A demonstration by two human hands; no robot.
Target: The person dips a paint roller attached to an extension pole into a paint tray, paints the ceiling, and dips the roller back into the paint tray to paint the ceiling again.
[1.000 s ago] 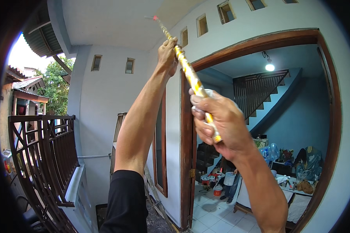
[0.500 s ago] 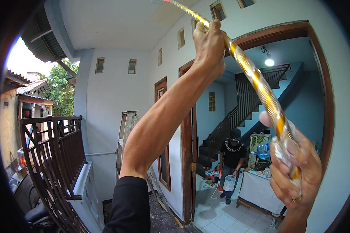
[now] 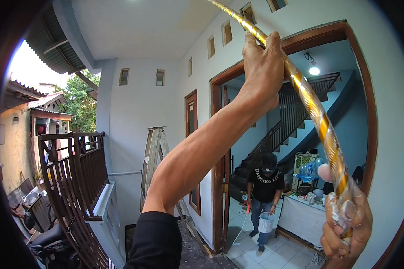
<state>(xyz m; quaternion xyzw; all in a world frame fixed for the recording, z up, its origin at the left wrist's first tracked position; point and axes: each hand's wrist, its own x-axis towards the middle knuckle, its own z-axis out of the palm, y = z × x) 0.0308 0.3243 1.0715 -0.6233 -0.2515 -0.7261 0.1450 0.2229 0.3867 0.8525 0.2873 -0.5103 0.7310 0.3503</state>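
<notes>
A long pole (image 3: 318,108) with a gold and silver spiral pattern slants from the upper middle down to the lower right. High in front of the doorway, my left hand (image 3: 264,67) is closed around its upper part, the bare forearm rising from a black sleeve. Lower down, my right hand (image 3: 352,219) grips the bottom end, its thumb standing off to the side. Crinkled clear plastic seems to cover the pole near this hand. The pole's far end lies beyond the top of the picture.
Inside the brown door frame (image 3: 371,134), a person (image 3: 265,188) carries a white bucket (image 3: 267,222) and a red-handled tool. A cluttered white-covered table (image 3: 298,222) stands beside them. Leftward are a wooden stepladder (image 3: 153,148), dark metal railing (image 3: 76,175) and motorbike (image 3: 54,244).
My hands and the pole have shifted right in the picture. The pole's far end, with its red part, has left the view. The person with the bucket has come closer.
</notes>
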